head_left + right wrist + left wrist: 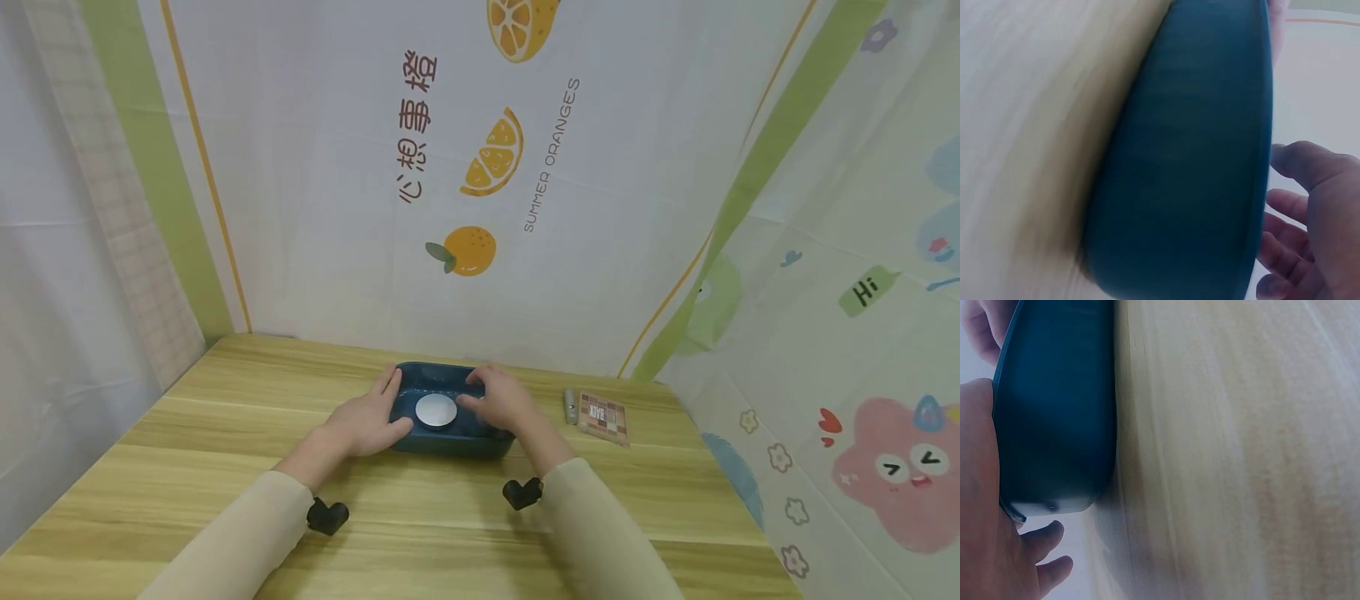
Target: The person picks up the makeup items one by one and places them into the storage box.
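Observation:
A dark blue rectangular basin point(450, 447) stands on the wooden table, also seen from its near side in both wrist views. Inside it lies a white round object point(436, 410) with a darker lower edge; its kind cannot be told. My left hand point(369, 419) holds the basin's left end, thumb over the near corner and fingers along the end wall. Over the right end is my right hand point(501, 398), its loosely bent fingers reaching over the rim into the basin, thumb and forefinger apart. Nothing shows between them.
Right of the basin lie a small grey cylindrical item point(571, 407) and a brown checked packet point(604, 419) with lettering. A white curtain point(337, 250) with orange prints hangs behind the table point(420, 533), and another printed curtain hangs at the right.

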`<control>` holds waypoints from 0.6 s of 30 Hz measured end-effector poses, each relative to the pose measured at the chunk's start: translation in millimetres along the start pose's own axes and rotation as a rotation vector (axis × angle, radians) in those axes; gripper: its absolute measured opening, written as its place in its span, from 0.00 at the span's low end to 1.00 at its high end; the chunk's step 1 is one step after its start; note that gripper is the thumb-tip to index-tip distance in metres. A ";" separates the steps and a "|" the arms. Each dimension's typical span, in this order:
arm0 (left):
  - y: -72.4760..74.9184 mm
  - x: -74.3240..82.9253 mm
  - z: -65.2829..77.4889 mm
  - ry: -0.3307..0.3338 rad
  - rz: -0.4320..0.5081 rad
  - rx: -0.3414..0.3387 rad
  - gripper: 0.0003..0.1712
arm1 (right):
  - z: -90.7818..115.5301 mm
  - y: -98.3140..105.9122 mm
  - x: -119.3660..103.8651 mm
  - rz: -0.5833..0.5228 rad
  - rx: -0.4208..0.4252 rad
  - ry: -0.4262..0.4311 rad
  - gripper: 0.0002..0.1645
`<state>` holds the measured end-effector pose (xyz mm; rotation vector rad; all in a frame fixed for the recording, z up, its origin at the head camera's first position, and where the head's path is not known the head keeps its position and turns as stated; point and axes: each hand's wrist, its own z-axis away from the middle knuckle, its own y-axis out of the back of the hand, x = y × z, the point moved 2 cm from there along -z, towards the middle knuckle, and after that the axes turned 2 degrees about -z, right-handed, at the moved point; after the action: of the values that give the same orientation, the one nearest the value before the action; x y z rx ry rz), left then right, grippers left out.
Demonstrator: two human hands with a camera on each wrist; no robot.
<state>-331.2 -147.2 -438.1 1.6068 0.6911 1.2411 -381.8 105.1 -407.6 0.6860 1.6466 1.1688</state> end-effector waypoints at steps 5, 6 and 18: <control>-0.1 0.7 0.8 0.002 0.000 -0.001 0.57 | 2.2 8.5 6.7 -0.009 0.033 0.002 0.29; -0.3 0.7 0.9 0.003 -0.001 -0.001 0.57 | 2.6 10.6 8.3 -0.012 0.046 0.009 0.28; -1.0 -2.3 -0.5 -0.001 -0.031 -0.015 0.56 | 11.9 31.7 28.0 -0.111 0.140 0.005 0.24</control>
<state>-332.2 -148.6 -439.9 1.5791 0.7021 1.2200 -384.0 145.3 -390.0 0.6707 1.7600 0.9835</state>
